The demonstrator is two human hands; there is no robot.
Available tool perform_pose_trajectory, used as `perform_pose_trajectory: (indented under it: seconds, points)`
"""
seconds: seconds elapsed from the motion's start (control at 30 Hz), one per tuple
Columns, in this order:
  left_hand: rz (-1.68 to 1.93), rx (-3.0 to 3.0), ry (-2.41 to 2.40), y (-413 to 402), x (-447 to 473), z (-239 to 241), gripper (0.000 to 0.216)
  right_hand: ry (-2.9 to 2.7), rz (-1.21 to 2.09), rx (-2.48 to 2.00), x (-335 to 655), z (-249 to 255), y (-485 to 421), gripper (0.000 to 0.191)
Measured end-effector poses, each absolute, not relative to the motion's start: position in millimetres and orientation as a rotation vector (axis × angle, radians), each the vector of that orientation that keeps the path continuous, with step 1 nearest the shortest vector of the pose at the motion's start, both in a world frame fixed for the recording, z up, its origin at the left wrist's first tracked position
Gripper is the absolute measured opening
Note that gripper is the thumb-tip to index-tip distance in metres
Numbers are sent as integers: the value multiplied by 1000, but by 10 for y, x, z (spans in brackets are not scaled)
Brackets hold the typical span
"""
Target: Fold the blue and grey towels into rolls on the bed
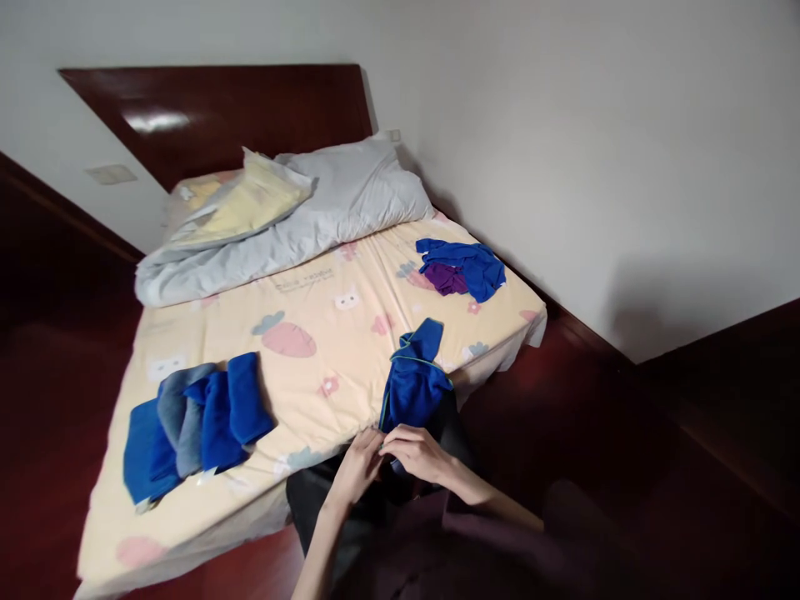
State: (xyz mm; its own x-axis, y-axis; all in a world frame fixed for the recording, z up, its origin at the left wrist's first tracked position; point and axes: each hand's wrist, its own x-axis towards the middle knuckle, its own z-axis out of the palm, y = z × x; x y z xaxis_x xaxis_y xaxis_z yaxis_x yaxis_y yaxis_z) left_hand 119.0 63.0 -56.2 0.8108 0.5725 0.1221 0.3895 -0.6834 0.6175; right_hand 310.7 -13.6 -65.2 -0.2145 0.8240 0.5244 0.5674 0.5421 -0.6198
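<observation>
A blue cloth with a thin green edge lies at the near edge of the bed. My left hand and my right hand meet at its near end, both with fingers pinched on the fabric. A row of folded blue and grey cloths lies on the bed's near left. A loose heap of blue and purple cloths sits at the bed's right side.
The sheet is pale yellow with carrot and cat prints. A grey duvet and pillows are bunched at the dark wooden headboard. A white wall runs along the right. Dark red wooden floor surrounds the bed.
</observation>
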Motion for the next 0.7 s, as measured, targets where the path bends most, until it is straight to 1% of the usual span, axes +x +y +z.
perform_pose_trajectory:
  seconds: [0.13, 0.23, 0.37, 0.43, 0.53, 0.63, 0.7]
  points:
    - [433, 2511, 681, 372, 1143, -371, 29, -1925, 340, -1146, 3367, -312, -427, 25]
    - [448, 2512, 737, 354, 1056, -287, 32, -1985, 235, -1169, 3646, -29, -505, 32]
    - [411, 2406, 858, 478, 801, -236, 22, -1924, 37, -1295, 4054, 355, -417, 38]
    - [395, 2354, 966, 540, 620, -210, 21, -1910, -71, -1338, 4246, 537, -336, 37]
    - [428, 2290, 1152, 610, 289, -110, 26, -1878, -237, -1382, 4494, 786, -226, 32]
    - [539, 2203, 1289, 640, -90, 117, 33, -1814, -352, -1417, 4685, 998, -157, 25]
    - [618, 2140, 1363, 634, -336, 325, 36, -1809, -377, -1435, 4776, 1106, -133, 24]
